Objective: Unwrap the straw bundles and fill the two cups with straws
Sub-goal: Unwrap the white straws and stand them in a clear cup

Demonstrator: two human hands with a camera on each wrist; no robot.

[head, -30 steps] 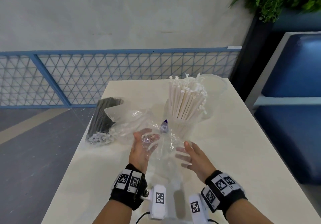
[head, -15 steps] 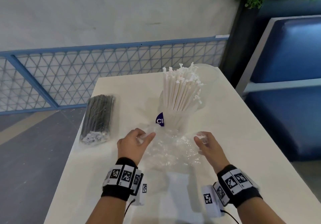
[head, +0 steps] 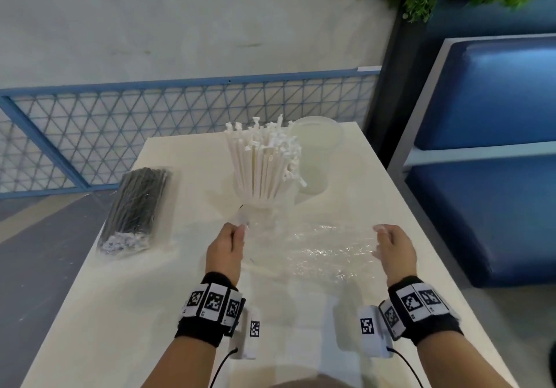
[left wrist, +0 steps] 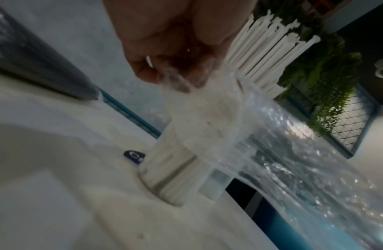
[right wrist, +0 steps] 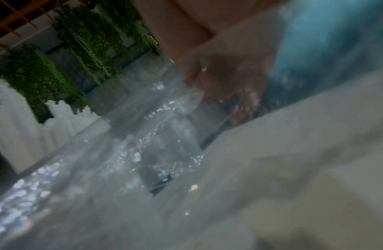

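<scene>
We pinch one end of the clear plastic wrapper (head: pixel 319 252) between the thumb and curled fingers of our left hand (head: pixel 225 250), and the left wrist view shows the film bunched in that pinch. Our right hand (head: pixel 394 252) holds the opposite end; its fingers look curled around the film, though the right wrist view is too blurred to show the pinch cleanly. A second ago the wrapper hung crumpled between hands held close together; now our hands have moved well apart and the film is stretched flat between them, low over the middle of the table (head: pixel 120 312). We judge this to mean the first bundle is fully unwrapped and we are only flattening the spent wrapper to set it aside. Just beyond the film, the white paper-wrapped straws (head: pixel 263 165) stand upright in the near clear cup (head: pixel 264 210), so one cup is filled. Just behind it to the right, toward the far right corner, the second clear cup (head: pixel 316 153) is empty. The bundle of black straws (head: pixel 137 207) lies still sealed in its wrap along the left edge, apart from our left hand, as it did a second ago. That bundle and the empty cup are what remains, about half the task by our reckoning.
</scene>
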